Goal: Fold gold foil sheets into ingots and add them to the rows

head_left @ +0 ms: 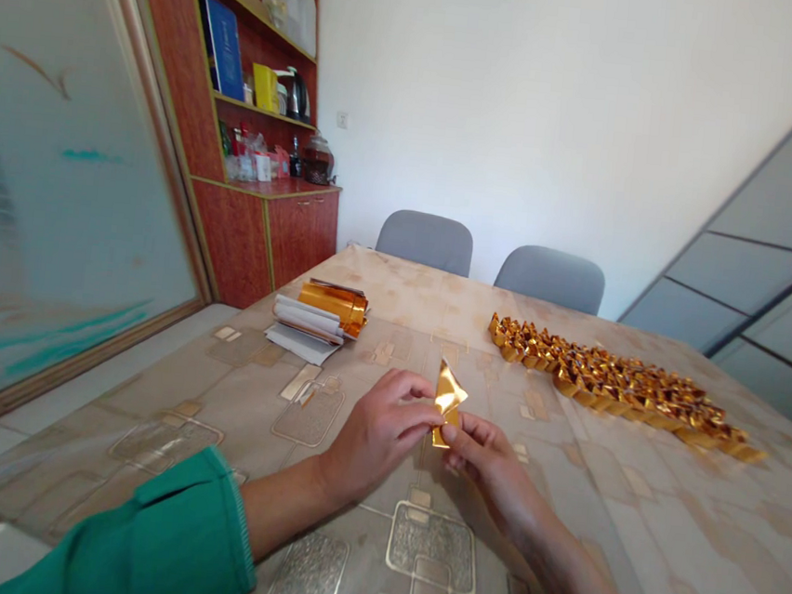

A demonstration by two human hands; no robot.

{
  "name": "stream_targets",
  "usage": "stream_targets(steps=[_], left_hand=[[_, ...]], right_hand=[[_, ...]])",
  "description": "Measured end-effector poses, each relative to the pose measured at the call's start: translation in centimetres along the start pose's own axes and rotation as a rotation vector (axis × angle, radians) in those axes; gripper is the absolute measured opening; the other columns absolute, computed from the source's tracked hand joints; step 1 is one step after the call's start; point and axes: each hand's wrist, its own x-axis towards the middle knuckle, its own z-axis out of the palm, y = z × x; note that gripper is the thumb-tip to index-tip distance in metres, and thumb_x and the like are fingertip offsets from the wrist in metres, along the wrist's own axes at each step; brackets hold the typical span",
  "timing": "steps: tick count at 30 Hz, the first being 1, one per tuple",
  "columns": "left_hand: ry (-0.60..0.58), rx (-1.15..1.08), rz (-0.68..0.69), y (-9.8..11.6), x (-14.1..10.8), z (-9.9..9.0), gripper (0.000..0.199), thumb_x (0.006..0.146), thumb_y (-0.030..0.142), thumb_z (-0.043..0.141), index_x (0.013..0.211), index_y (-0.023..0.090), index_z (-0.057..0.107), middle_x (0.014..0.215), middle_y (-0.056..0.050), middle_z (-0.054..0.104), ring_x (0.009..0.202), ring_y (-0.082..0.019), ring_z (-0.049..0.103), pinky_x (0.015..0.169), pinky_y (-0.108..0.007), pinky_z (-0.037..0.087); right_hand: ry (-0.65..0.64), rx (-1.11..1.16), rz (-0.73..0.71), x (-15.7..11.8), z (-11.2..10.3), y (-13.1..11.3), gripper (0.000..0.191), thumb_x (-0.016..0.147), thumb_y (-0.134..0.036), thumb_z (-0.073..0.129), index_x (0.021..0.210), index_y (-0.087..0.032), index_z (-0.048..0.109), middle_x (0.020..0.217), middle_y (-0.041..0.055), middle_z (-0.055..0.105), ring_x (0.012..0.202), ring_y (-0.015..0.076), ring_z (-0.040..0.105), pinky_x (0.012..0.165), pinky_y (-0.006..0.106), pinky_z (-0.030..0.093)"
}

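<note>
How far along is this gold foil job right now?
Done: a long pile of folded gold foil pieces. In hand: one foil piece, pinched between the left hand and right hand. Left: a curled bundle of gold foil lying on white paper.

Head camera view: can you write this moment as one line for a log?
Left hand: pinching gold foil piece | Right hand: pinching same piece | Nearby: gold foil roll, white paper stack, row of folded gold foil pieces
</note>
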Motion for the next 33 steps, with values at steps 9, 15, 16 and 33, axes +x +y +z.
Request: stream_targets(steps=[9, 15, 16, 33], left_hand=[[0.133, -0.299, -0.325, 0.7, 0.6, -0.1, 0.005, 0.077, 0.023, 0.072, 0.072, 0.021, 0.071, 0.076, -0.004, 0.069, 0.077, -0.021, 0.06, 0.078, -0.033, 0.045], [0.163, -0.857, -0.816, 0.3, 0.6, 0.7, 0.025, 0.062, 0.027, 0.082, 0.073, 0.016, 0.062, 0.074, 0.0, 0.066, 0.067, -0.012, 0.059, 0.069, -0.025, 0.045], [0.156, -0.887, -0.845, 0.3, 0.5, 0.8, 0.027, 0.06, 0.026, 0.083, 0.074, 0.016, 0.063, 0.073, 0.0, 0.066, 0.067, -0.012, 0.059, 0.068, -0.024, 0.045], [0.254, -0.982, -0.989, 0.1, 0.6, 0.6, 0.024, 0.062, 0.015, 0.083, 0.075, 0.016, 0.063, 0.074, 0.001, 0.071, 0.064, -0.01, 0.064, 0.062, -0.021, 0.048]], right_hand=[[0.085, -0.106, -0.108, -0.1, -0.1, -0.8, 0.058, 0.087, -0.07, 0.051, 0.065, -0.02, 0.066, 0.058, 0.001, 0.055, 0.059, 0.0169, 0.049, 0.06, 0.03, 0.038], [0.071, -0.117, -0.188, 0.2, 0.3, -0.2, 0.039, 0.083, -0.061, 0.066, 0.084, -0.021, 0.066, 0.076, 0.0008, 0.059, 0.071, 0.0176, 0.051, 0.066, 0.03, 0.041], [0.037, -0.098, -0.168, 0.3, 0.4, 0.2, 0.038, 0.083, -0.058, 0.067, 0.08, -0.021, 0.065, 0.072, 0.0002, 0.057, 0.068, 0.0166, 0.049, 0.064, 0.029, 0.04], [0.091, -0.173, -0.208, -0.1, 0.4, -0.2, 0.025, 0.095, -0.045, 0.053, 0.1, -0.022, 0.063, 0.067, -0.001, 0.06, 0.062, 0.017, 0.054, 0.06, 0.028, 0.044]])
